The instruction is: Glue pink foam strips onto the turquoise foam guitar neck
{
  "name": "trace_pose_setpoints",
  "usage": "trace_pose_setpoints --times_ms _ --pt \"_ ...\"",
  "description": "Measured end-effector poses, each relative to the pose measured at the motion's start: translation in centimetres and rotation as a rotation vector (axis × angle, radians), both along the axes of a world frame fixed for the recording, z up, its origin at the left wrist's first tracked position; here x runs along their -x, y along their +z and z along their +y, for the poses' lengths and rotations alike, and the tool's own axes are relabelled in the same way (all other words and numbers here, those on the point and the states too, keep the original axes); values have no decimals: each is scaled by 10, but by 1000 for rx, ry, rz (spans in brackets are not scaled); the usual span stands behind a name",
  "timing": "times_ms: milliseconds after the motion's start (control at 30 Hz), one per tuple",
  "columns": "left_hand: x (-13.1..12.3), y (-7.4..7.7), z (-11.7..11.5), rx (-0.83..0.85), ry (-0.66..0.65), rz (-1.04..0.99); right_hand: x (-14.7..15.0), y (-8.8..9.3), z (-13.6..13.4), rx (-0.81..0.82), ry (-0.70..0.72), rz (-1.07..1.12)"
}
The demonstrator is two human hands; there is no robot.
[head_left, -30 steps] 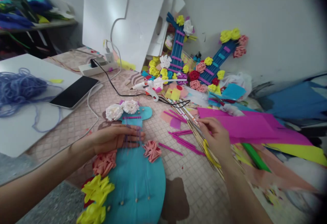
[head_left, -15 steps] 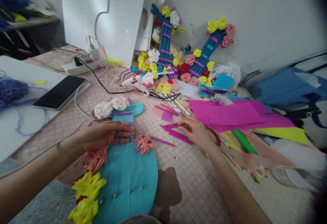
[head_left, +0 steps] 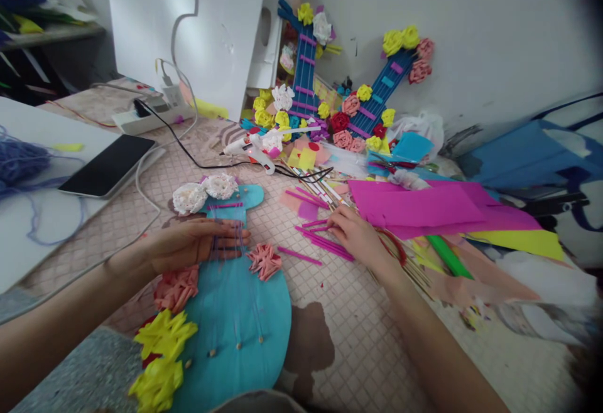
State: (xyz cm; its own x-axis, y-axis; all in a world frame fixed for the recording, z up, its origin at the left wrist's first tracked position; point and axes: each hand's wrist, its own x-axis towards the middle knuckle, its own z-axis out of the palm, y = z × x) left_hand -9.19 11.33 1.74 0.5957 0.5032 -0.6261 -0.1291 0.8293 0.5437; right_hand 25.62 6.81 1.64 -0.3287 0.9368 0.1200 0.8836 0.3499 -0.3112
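Note:
A turquoise guitar-shaped cutout lies before me, with purple strings running down from its neck to small beads on its body. My left hand is over the neck, fingers stretched out under the strings, which cross over them. A magenta stick lies across the neck above that hand. To the right, my right hand pinches a thin magenta paper stick at its end, beside several more loose magenta sticks. Pink, yellow and white paper flowers edge the cutout.
A white glue gun with a black cable lies behind the cutout. Two blue flower-trimmed guitars lean at the wall. Magenta paper lies to the right. A phone and purple yarn are at left; a white cable crosses my left arm.
My right hand has shifted slightly up and left among the magenta sticks. My left hand keeps its place under the strings. The view has moved slightly.

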Motion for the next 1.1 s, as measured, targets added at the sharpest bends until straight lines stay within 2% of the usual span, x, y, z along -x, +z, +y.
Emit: trace_pose_setpoints --times_ms 133,267,433,600,700,867,1100 --pt "1 -1 0 -2 -6 -14 6 17 -2 -15 -7 69" --pt "0 3 -2 -21 0 -10 31 24 -1 -7 37 220" --pt "-1 4 -5 -56 4 -55 79 17 13 31 208 385" --pt "0 -2 -5 -33 45 -93 113 18 30 26 404 369" --pt "-1 -1 -5 -30 54 -98 123 20 38 33 504 371" --pt "-2 -1 -6 -54 55 -85 134 17 49 60 586 403" --pt "-3 -1 -7 -74 50 -96 142 21 58 137 613 481"
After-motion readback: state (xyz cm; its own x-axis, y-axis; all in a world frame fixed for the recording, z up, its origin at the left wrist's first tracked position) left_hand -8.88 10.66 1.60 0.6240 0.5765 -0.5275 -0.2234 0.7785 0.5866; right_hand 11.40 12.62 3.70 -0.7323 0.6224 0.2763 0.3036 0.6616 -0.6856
